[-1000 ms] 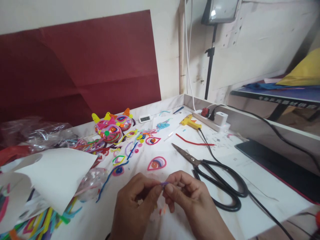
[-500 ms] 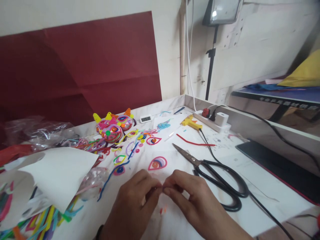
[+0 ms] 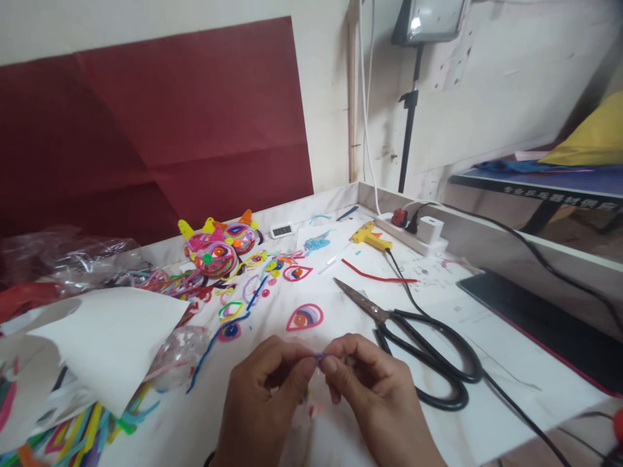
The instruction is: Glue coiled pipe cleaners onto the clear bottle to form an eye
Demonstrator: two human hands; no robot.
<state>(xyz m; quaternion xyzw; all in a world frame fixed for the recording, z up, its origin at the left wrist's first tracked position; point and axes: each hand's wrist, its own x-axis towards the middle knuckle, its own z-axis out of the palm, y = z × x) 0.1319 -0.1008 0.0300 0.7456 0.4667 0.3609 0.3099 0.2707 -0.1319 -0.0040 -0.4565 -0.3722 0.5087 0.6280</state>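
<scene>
My left hand (image 3: 267, 397) and my right hand (image 3: 377, 392) meet fingertip to fingertip above the white table. Between them they pinch a short purple piece of pipe cleaner (image 3: 319, 356); most of it is covered by the fingers. Just beyond the fingertips lies a pink-rimmed eye shape (image 3: 304, 317) with an orange centre. To the right of my right hand are large black-handled scissors (image 3: 384, 316), blades slightly apart. A blue pipe cleaner (image 3: 210, 355) lies left of my left hand, beside another eye shape with a blue centre (image 3: 229, 331).
Decorated colourful masks (image 3: 215, 256) stand at the back left. Pipe cleaners (image 3: 87, 431) and white card (image 3: 111, 337) crowd the left side. A yellow glue gun (image 3: 370, 237), a power strip (image 3: 413, 241) and a black mat (image 3: 530, 327) lie to the right.
My fingertips have shifted slightly, and the purple piece now shows between them. The right hand's fingers have curled in a little. The view has tilted slightly.
</scene>
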